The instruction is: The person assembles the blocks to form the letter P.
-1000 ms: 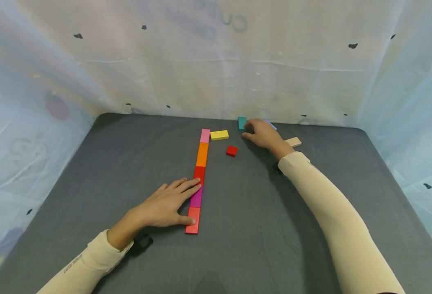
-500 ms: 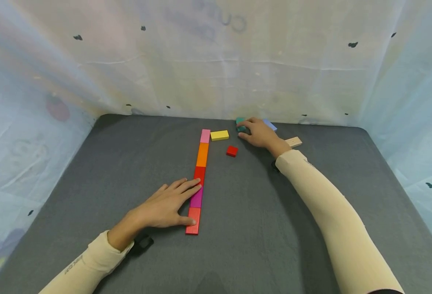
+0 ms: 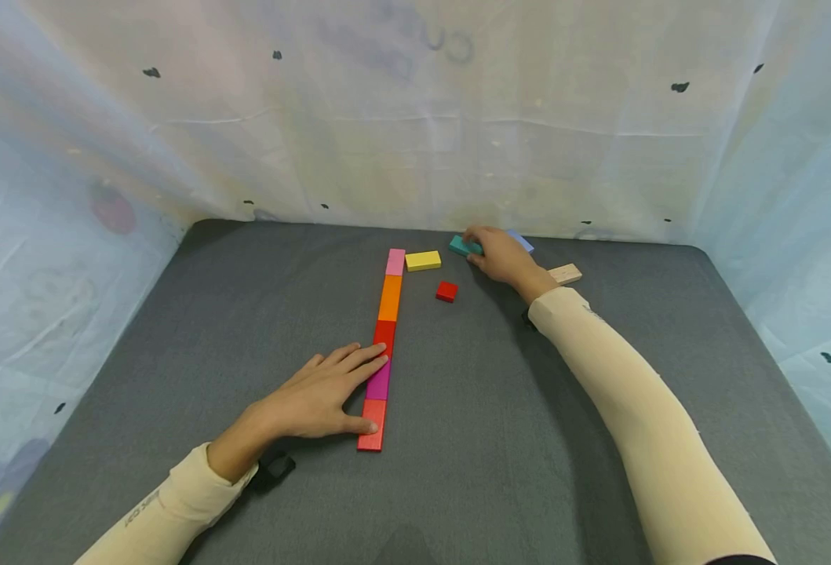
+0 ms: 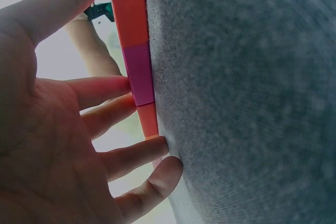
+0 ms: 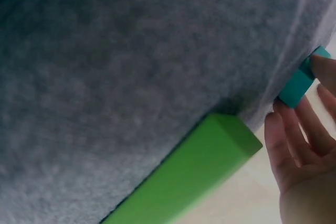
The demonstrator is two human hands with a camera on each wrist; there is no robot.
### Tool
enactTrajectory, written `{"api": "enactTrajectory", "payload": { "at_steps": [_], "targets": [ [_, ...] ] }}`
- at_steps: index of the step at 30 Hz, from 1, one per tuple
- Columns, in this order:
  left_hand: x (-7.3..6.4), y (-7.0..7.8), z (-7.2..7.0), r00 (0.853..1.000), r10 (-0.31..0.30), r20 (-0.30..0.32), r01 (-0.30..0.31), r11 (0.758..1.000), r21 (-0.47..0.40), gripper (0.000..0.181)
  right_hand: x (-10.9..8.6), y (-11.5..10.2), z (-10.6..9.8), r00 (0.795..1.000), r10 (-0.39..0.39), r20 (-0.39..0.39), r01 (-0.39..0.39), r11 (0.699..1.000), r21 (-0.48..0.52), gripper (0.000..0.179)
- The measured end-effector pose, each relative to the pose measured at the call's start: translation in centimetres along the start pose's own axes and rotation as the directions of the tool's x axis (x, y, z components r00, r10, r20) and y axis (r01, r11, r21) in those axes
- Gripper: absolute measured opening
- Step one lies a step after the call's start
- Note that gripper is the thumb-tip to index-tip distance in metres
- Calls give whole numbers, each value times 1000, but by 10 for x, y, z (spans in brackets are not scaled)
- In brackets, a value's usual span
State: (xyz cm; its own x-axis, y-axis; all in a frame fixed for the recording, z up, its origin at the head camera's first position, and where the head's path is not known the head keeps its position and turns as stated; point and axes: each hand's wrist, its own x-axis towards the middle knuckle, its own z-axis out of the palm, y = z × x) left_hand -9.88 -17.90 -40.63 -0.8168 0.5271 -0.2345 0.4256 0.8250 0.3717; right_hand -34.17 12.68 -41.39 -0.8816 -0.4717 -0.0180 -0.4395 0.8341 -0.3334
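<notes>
A straight row of flat coloured blocks runs away from me: a coral-red block (image 3: 371, 424) nearest, then a magenta block (image 3: 378, 382), a red block (image 3: 385, 331), an orange block (image 3: 390, 297) and a pink block (image 3: 395, 261). My left hand (image 3: 312, 404) rests along the row's left side with fingers spread, fingertips and thumb touching it. Toward the back, my right hand (image 3: 501, 253) holds a teal block (image 3: 460, 246) by its right end. In the right wrist view, the thumb and fingers pinch the teal block (image 5: 297, 87).
A yellow block (image 3: 424, 260) lies beside the row's far end, with a small red block (image 3: 446, 291) nearer. A periwinkle block (image 3: 520, 240) and a pale wooden block (image 3: 566, 274) sit around the right hand. The right wrist view shows a green block (image 5: 189, 171). Curtains hang behind.
The teal block has turned from pointing away to lying slantwise, its far end now left, under the right hand. The right hand shifted slightly left, then back. The left hand stayed still.
</notes>
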Motion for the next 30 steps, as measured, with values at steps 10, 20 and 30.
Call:
{"api": "enactTrajectory", "payload": {
  "at_steps": [10,20,30],
  "targets": [
    [0,0,1,1000,-9,14,9,1000,-8,98,-4,3,1,1000,31,2,-31,999,11,50],
    [1,2,-3,1000,-1,11,1,1000,1,99,-17,-5,3,999,-16,-36,16,1000,2,48],
    [-1,4,-2,999,-20,25,20,1000,-5,98,-22,-7,6,998,-28,-64,31,999,41,45]
  ]
}}
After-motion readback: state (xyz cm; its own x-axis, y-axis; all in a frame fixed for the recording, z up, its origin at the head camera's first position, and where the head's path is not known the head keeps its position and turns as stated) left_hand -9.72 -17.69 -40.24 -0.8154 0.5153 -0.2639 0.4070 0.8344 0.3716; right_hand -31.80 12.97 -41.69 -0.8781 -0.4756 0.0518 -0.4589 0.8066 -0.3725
